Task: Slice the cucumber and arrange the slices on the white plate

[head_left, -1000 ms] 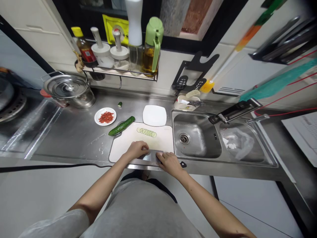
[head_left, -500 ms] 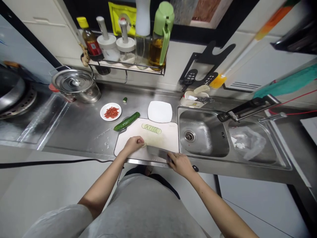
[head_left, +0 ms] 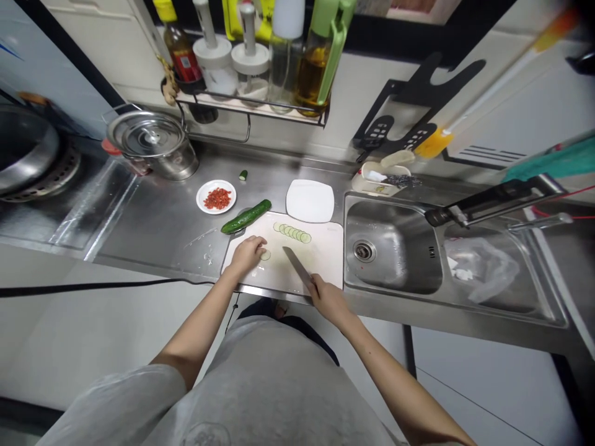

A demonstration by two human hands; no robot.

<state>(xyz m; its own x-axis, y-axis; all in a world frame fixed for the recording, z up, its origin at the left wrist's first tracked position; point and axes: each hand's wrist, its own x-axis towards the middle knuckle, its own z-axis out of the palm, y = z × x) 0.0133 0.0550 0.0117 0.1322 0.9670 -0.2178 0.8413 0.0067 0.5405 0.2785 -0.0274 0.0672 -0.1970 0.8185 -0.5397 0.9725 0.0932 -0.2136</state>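
My right hand [head_left: 328, 298] is wrapped round the handle of a kitchen knife [head_left: 296, 263]. Its blade slants away to the upper left over the pale cutting board [head_left: 320, 266]. My left hand [head_left: 248, 254] is closed at the board's left side, its fingertips pinching at the edge of a single cucumber slice [head_left: 265, 254]. Farther back on the board, several overlapping cucumber slices [head_left: 292, 232] form a row. A whole-looking green cucumber [head_left: 246, 217] rests across the board's far left corner, with a small cucumber end [head_left: 243, 175] on the counter behind it.
A white plate of chopped red pieces [head_left: 216, 197] stands left of the cucumber. Behind the board is a white square plate [head_left: 310, 201]. The sink [head_left: 395, 248] lies right, a lidded steel pot [head_left: 153, 145] back left. A rack [head_left: 251, 110] of bottles hangs above.
The knife has swung from lying nearly sideways along the board's front to pointing away from me. My left hand stays beside the single slice. The whole view has shifted slightly.
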